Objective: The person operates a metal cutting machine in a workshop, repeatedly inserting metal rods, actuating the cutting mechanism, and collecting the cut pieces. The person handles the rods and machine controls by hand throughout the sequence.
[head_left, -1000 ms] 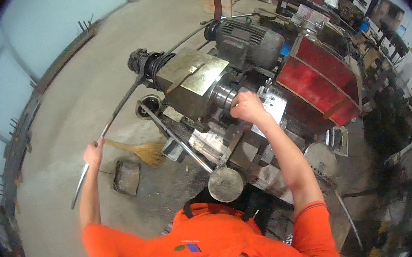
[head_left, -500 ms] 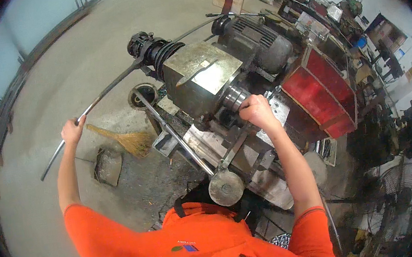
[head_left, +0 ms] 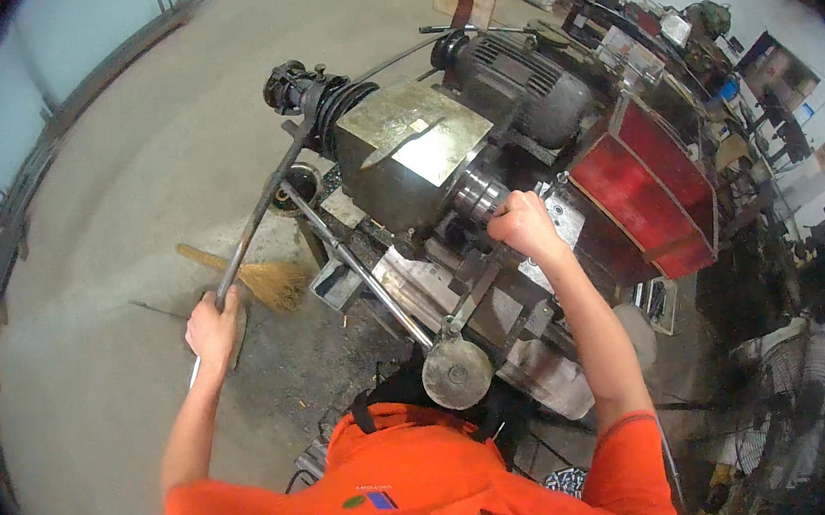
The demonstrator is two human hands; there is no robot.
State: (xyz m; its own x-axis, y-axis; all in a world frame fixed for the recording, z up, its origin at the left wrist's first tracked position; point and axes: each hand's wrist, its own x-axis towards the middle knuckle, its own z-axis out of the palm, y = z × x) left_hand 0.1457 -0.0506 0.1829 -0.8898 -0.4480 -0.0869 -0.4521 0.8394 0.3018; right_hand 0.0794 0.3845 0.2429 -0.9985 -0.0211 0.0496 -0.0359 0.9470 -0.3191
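Observation:
My left hand (head_left: 212,327) is wrapped round a long metal lever (head_left: 262,208), whose far end joins the dark collar mechanism (head_left: 300,93) at the back of a lathe-like machine. My right hand (head_left: 527,228) is closed at the front of the shiny round spindle nose (head_left: 476,193). Whatever its fingers pinch there is hidden. Between my hands stands the boxy headstock (head_left: 374,176) with a pale metal top, on which a thin pointed tool (head_left: 410,139) lies. A second steel bar (head_left: 364,278) slants toward me, near a round metal disc (head_left: 457,373).
Behind the headstock sits a ribbed motor (head_left: 525,80). A red sheet-metal guard (head_left: 626,185) rises to the right. A straw broom (head_left: 269,281) lies on the floor at left. Farther right is a cluttered bench (head_left: 651,41), and a fan cage (head_left: 796,368) stands at lower right.
My left hand has swung the lever toward me and to the right, its grip kept. My right hand stays at the spindle nose. The view has shifted slightly.

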